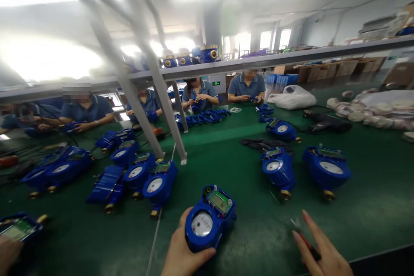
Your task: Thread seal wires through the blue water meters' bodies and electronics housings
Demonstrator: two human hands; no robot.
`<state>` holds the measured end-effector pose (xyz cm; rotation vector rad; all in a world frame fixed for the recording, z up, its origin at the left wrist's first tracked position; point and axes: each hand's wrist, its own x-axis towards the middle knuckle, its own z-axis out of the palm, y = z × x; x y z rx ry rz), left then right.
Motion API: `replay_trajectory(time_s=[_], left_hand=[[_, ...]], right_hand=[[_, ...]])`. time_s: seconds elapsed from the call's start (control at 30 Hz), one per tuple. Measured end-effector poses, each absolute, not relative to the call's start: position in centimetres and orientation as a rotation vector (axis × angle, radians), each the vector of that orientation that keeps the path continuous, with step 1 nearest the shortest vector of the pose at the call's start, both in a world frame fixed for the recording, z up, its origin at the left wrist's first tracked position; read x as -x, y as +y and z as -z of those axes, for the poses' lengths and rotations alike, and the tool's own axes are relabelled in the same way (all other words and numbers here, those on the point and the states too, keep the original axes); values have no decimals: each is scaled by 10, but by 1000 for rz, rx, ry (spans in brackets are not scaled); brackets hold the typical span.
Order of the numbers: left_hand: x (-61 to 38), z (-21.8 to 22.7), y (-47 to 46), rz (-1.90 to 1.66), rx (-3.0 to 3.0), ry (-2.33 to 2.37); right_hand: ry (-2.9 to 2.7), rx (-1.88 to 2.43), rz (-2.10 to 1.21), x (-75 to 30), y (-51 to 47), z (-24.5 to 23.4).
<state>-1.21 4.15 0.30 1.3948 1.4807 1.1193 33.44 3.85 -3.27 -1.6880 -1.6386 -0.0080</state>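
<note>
My left hand (181,250) grips a blue water meter (208,217) from its near left side. The meter rests on the green table mat (246,233), with its white dial and small green display facing up. My right hand (320,252) is at the bottom right, apart from the meter, with its fingers stretched out. A thin dark red tool (307,243) lies across its fingers, with its metal tip (295,223) pointing toward the far left.
Blue meters stand in a cluster on the left (152,183), and two more on the right (278,167) (326,168). Slanted grey frame legs (168,116) rise mid-table. Several seated people work along the far side. Another hand (8,254) touches a meter (19,228) at the bottom left.
</note>
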Motion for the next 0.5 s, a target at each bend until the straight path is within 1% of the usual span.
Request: replay_trajectory(time_s=[0.1,0.23,0.3,0.37,0.5], left_hand=[[18,-13,24,-1090,-1448,1531],[9,-18,16,-1294,-1387,1577],[8,-18,17,-1327,-1335,1594],[11,-19,21,-1274,-1334,1579],[20,-26,30,-1188,-1453,1560]], right_hand=[[-1652,1705,174,-326,50,21],[-1667,1724,448,-310,56,2],[-1673,1722,497,-305,54,-5],[-1658,1697,382,-300,51,-10],[-1595,1620,-26,-287,36,-6]])
